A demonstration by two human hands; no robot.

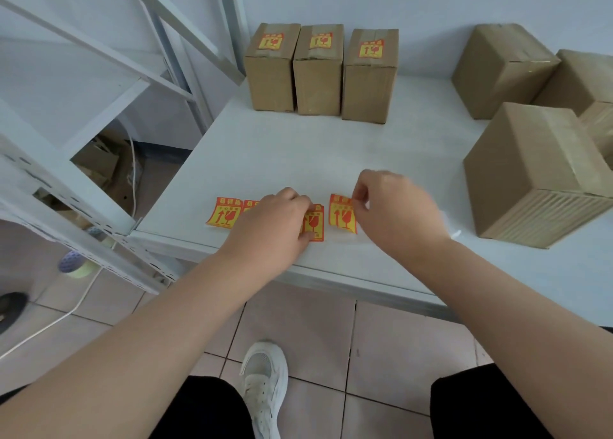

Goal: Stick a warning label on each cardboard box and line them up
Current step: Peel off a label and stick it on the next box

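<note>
Peeling off the next warning label (341,215) is the step in hand, by my judgement. The right hand (394,206) is pinching the label's upper right corner between thumb and forefinger, and the label is sitting at the right end of a short row of spare labels (221,214) near the front edge of the surface (298,153). The left hand (278,221) is lying palm down over the middle of that row, with bent fingertips bearing on the label just beside the pinched one. Whether it is only pressing or also gripping an edge cannot be told, as the thumb is hidden.

Three labelled boxes (317,70) are standing upright in a row at the back of the surface, each showing a label on its top face. They are close together, the two on the left nearly touching. Several plain boxes (537,173) are waiting in a loose cluster at the right, showing no label on any visible face.

Progress is standing at roughly the midpoint. The next move is calling for a clean lift of the pinched label while the left hand is steadying the others. One plain box then needs bringing forward, the label pressing flat on its top, and the box setting at the right end of the back row.
</note>
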